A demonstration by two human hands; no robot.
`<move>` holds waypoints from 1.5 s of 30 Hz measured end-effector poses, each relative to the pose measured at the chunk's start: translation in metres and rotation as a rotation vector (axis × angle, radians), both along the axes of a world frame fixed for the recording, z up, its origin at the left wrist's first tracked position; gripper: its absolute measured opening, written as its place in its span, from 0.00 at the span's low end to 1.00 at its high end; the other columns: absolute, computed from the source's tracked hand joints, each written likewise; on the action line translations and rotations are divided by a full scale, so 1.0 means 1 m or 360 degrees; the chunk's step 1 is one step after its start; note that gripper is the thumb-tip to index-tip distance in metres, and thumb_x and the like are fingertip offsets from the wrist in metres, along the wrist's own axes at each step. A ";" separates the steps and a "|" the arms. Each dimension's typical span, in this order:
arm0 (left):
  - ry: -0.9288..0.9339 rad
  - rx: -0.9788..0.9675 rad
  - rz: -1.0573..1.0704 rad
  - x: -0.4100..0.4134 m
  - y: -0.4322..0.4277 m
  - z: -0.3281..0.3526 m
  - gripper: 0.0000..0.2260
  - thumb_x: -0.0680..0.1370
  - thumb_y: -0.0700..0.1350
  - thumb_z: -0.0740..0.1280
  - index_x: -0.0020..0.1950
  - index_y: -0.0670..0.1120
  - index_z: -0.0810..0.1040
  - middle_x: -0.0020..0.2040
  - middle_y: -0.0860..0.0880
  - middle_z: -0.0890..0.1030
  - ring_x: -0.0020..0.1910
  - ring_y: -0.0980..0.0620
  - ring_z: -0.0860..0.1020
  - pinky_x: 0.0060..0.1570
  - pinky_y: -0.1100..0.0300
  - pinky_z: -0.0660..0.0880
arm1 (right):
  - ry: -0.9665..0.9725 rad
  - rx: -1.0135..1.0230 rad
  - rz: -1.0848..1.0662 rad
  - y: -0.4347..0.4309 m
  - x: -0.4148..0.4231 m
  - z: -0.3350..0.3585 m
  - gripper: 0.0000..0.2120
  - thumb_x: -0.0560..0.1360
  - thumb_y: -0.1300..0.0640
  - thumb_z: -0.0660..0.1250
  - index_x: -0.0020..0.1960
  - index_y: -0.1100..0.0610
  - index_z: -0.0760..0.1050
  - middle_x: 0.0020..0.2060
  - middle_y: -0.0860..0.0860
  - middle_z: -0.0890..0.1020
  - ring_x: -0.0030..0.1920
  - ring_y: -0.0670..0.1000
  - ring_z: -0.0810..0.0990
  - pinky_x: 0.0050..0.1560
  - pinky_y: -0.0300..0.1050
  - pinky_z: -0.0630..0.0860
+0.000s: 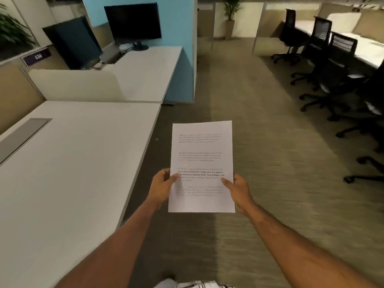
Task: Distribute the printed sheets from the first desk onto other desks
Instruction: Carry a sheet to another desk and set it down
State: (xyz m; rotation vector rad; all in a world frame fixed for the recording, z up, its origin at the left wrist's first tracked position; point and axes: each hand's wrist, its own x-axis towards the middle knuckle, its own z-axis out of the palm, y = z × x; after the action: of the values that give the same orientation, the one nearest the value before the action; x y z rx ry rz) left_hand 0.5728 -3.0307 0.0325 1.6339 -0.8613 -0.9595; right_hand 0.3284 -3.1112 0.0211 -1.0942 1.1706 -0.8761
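Office carpet (270, 142) lies beneath the printed sheets (201, 163), which are held in mid-air beside the near desk (72, 163), gripped at both edges by the left hand (162, 189) and right hand (236, 191). One sheet should probably be peeled off and laid flat on the desk.

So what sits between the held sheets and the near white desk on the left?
Nothing but bare carpet lies between the printed sheets and the near desk, in the head view.
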 end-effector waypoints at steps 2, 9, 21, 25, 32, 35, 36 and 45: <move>0.0045 -0.0015 0.0065 0.015 -0.047 -0.005 0.05 0.79 0.47 0.68 0.54 0.50 0.77 0.51 0.54 0.84 0.45 0.58 0.84 0.36 0.66 0.79 | 0.0035 -0.0012 0.0013 -0.043 0.015 -0.007 0.13 0.78 0.66 0.67 0.62 0.62 0.77 0.55 0.57 0.84 0.54 0.58 0.83 0.57 0.57 0.80; 0.0238 -0.0055 0.0169 0.080 -0.229 -0.023 0.07 0.81 0.43 0.65 0.55 0.42 0.80 0.46 0.47 0.84 0.40 0.53 0.81 0.36 0.64 0.77 | 0.0048 -0.0005 -0.0059 -0.200 0.070 -0.028 0.11 0.77 0.66 0.67 0.59 0.59 0.77 0.52 0.55 0.84 0.49 0.53 0.84 0.46 0.44 0.82; 0.0100 0.0059 0.0087 0.188 -0.522 -0.017 0.07 0.80 0.46 0.66 0.50 0.45 0.83 0.48 0.50 0.86 0.47 0.52 0.84 0.42 0.62 0.79 | 0.0123 0.0056 -0.0012 -0.473 0.165 -0.031 0.08 0.78 0.64 0.67 0.51 0.52 0.78 0.50 0.52 0.86 0.46 0.51 0.86 0.45 0.47 0.82; 0.0077 0.0048 0.0218 0.216 -0.615 -0.028 0.07 0.80 0.46 0.66 0.49 0.46 0.83 0.47 0.50 0.85 0.47 0.51 0.84 0.48 0.56 0.81 | 0.0109 0.0019 0.0074 -0.582 0.197 -0.041 0.08 0.77 0.64 0.68 0.50 0.52 0.79 0.49 0.51 0.86 0.46 0.52 0.86 0.46 0.48 0.83; 0.0061 -0.0011 0.0532 0.270 -0.748 -0.011 0.06 0.79 0.46 0.68 0.46 0.48 0.83 0.45 0.53 0.86 0.43 0.53 0.84 0.46 0.56 0.81 | 0.0220 -0.0103 0.0429 -0.760 0.258 -0.017 0.09 0.77 0.63 0.68 0.57 0.61 0.78 0.52 0.55 0.85 0.49 0.53 0.85 0.51 0.50 0.82; 0.0165 -0.0049 0.0728 0.297 -0.792 -0.010 0.05 0.78 0.45 0.69 0.44 0.47 0.83 0.43 0.53 0.86 0.42 0.54 0.84 0.43 0.60 0.79 | 0.0304 -0.0202 0.0591 -0.830 0.290 -0.005 0.07 0.77 0.62 0.69 0.54 0.57 0.78 0.47 0.50 0.85 0.44 0.46 0.85 0.44 0.41 0.82; 0.0206 -0.0068 0.0775 0.304 -0.803 -0.012 0.05 0.79 0.45 0.69 0.44 0.47 0.83 0.43 0.52 0.86 0.43 0.53 0.84 0.42 0.60 0.79 | 0.0312 -0.0215 0.0622 -0.849 0.302 -0.004 0.06 0.77 0.61 0.69 0.53 0.55 0.77 0.46 0.48 0.84 0.42 0.43 0.84 0.41 0.38 0.81; 0.0306 -0.0146 0.1029 0.414 -0.915 -0.028 0.09 0.79 0.46 0.67 0.41 0.49 0.83 0.45 0.49 0.86 0.46 0.45 0.84 0.46 0.47 0.81 | 0.0343 -0.0232 0.0771 -1.003 0.442 -0.003 0.02 0.77 0.61 0.69 0.48 0.56 0.76 0.44 0.52 0.85 0.42 0.51 0.86 0.39 0.45 0.81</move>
State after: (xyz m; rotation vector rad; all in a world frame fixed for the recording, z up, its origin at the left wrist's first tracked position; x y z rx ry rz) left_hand 0.9871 -3.9458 0.0042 1.5604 -0.2077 -0.5920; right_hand 0.7703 -4.1143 0.0182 -1.5407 0.9596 -0.4779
